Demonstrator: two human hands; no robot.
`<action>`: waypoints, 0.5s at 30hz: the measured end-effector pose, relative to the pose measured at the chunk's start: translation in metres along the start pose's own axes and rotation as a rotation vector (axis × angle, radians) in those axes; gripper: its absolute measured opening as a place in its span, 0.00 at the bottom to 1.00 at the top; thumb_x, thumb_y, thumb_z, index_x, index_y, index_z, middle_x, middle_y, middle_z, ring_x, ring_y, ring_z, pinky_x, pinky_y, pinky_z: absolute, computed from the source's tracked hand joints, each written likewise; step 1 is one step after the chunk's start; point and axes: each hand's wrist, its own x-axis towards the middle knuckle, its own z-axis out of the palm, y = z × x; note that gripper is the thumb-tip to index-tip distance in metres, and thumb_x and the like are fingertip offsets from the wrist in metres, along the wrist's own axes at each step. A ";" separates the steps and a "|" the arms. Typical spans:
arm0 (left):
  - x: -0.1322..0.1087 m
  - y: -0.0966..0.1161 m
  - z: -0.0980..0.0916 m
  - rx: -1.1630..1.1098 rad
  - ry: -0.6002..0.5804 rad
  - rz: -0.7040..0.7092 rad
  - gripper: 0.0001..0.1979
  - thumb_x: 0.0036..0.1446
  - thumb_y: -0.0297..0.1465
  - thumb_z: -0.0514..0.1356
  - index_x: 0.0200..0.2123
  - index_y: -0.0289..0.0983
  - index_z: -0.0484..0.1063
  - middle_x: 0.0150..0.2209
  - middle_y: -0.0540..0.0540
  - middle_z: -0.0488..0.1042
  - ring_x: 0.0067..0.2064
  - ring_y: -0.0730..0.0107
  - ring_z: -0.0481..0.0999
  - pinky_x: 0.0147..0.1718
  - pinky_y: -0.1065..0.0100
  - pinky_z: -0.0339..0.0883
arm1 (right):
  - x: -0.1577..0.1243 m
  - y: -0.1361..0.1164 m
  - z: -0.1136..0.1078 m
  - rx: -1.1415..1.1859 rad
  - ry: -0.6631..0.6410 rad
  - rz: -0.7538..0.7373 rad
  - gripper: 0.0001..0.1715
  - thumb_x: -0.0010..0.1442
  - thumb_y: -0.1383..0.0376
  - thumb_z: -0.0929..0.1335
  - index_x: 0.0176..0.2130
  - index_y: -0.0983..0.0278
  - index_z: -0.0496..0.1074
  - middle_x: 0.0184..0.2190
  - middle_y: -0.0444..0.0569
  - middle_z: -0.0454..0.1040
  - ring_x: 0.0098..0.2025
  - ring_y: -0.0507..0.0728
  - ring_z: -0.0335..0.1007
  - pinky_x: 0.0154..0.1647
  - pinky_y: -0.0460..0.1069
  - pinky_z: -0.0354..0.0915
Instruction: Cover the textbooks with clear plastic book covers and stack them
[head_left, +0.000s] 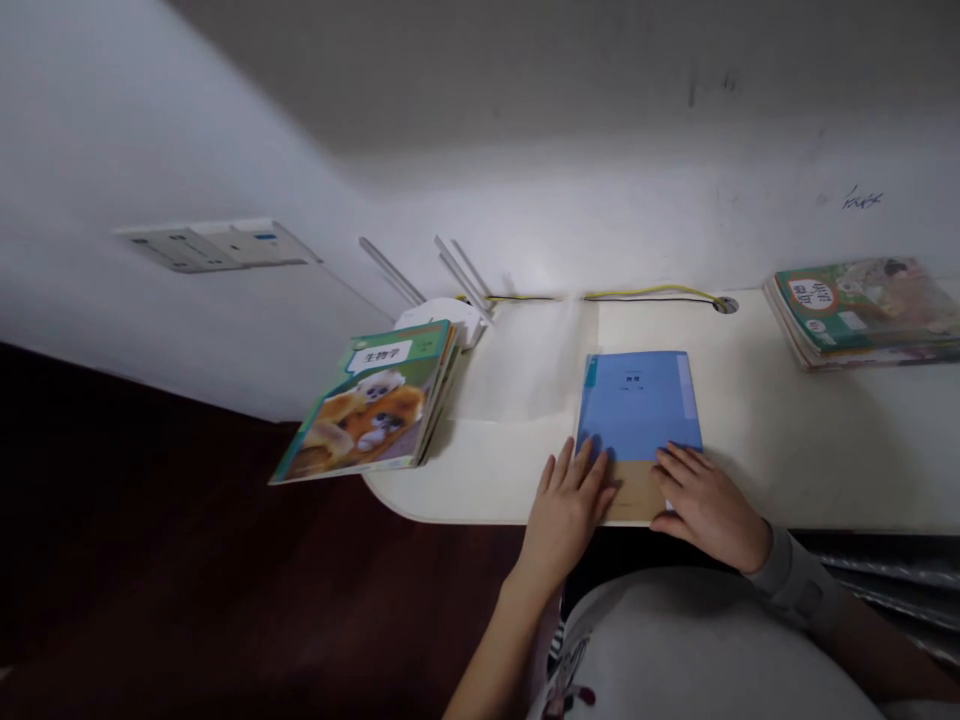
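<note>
A textbook (637, 400) with a blue and tan cover lies closed and flat on the white desk (480, 490), near its front edge. My left hand (566, 505) rests on the book's lower left edge, fingers stretched out. On the lower right side of the cover lies my right hand (701, 500), its fingers spread and a grey band at the wrist. Just left of the book, a translucent sheet (517, 370) covers part of the desk.
A stack of books with monkeys on its top cover (367, 410) overhangs the desk's left end. Behind it stands a white router (450, 315) with antennas. More books (862, 310) are piled at the right. A yellow cable (652, 290) runs along the wall to a desk hole.
</note>
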 end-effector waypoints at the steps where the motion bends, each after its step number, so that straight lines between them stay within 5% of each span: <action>1: -0.002 -0.003 -0.001 0.003 -0.006 -0.023 0.21 0.63 0.38 0.50 0.56 0.38 0.65 0.60 0.39 0.63 0.63 0.51 0.56 0.56 0.48 0.58 | 0.001 -0.001 -0.001 -0.008 -0.009 0.002 0.28 0.51 0.57 0.73 0.48 0.69 0.70 0.53 0.63 0.69 0.57 0.68 0.62 0.56 0.62 0.61; 7: -0.014 -0.016 0.001 -0.089 -0.023 -0.188 0.23 0.65 0.40 0.45 0.58 0.35 0.62 0.58 0.37 0.66 0.63 0.52 0.58 0.56 0.47 0.57 | 0.002 -0.003 -0.006 0.027 -0.043 0.012 0.21 0.52 0.59 0.72 0.44 0.68 0.72 0.53 0.63 0.69 0.57 0.68 0.61 0.55 0.63 0.61; 10: -0.019 -0.021 0.003 -0.186 -0.001 -0.262 0.26 0.66 0.40 0.42 0.62 0.34 0.55 0.57 0.35 0.67 0.62 0.53 0.60 0.57 0.46 0.56 | 0.001 -0.003 -0.007 0.101 -0.032 0.016 0.09 0.57 0.63 0.68 0.37 0.65 0.73 0.50 0.58 0.72 0.57 0.66 0.62 0.55 0.63 0.60; 15: -0.019 -0.008 -0.012 -0.289 0.348 -0.290 0.30 0.65 0.43 0.33 0.66 0.37 0.40 0.64 0.35 0.55 0.66 0.54 0.48 0.61 0.45 0.46 | -0.006 0.001 -0.009 0.438 0.115 0.113 0.13 0.60 0.71 0.59 0.29 0.62 0.69 0.39 0.51 0.76 0.43 0.55 0.72 0.48 0.53 0.66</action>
